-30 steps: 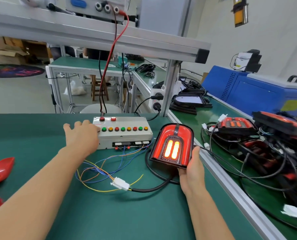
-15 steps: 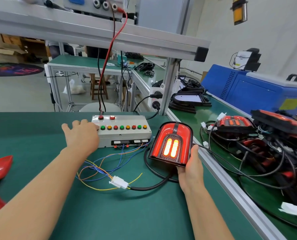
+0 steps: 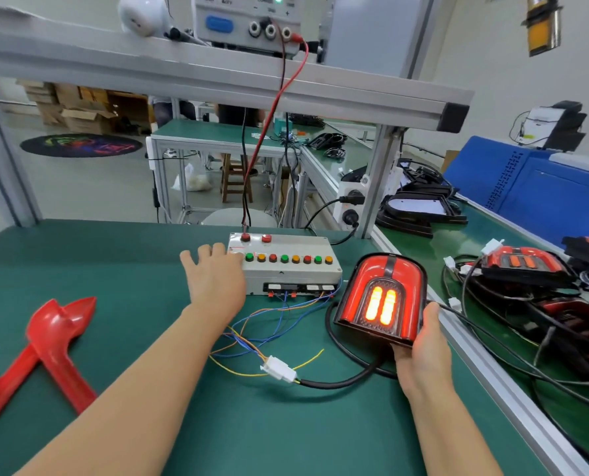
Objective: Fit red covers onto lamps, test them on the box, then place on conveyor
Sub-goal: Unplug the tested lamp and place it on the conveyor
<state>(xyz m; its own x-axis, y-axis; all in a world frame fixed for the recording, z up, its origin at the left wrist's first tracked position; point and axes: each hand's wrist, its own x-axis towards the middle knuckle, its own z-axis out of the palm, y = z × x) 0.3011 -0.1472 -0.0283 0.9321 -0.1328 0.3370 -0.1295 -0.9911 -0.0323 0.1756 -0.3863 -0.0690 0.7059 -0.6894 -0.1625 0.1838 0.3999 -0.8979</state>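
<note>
My right hand (image 3: 420,352) grips the lower right corner of a red-covered lamp (image 3: 382,297), held upright above the green table. Its two centre bars glow orange. A black cable runs from the lamp to a white connector (image 3: 277,369) joined to thin coloured wires from the grey test box (image 3: 293,273). My left hand (image 3: 214,276) rests on the box's left end, fingers at the leftmost button of the coloured row.
Red plastic covers (image 3: 46,348) lie at the table's left. On the conveyor (image 3: 423,262) to the right sits a heap of finished lamps and black cables (image 3: 533,297). Black lamp housings (image 3: 420,207) lie farther back. A power supply (image 3: 252,18) stands on the overhead shelf.
The view has tilted up and shifted. Both hands keep their places: left on the box, right holding the lit lamp.
</note>
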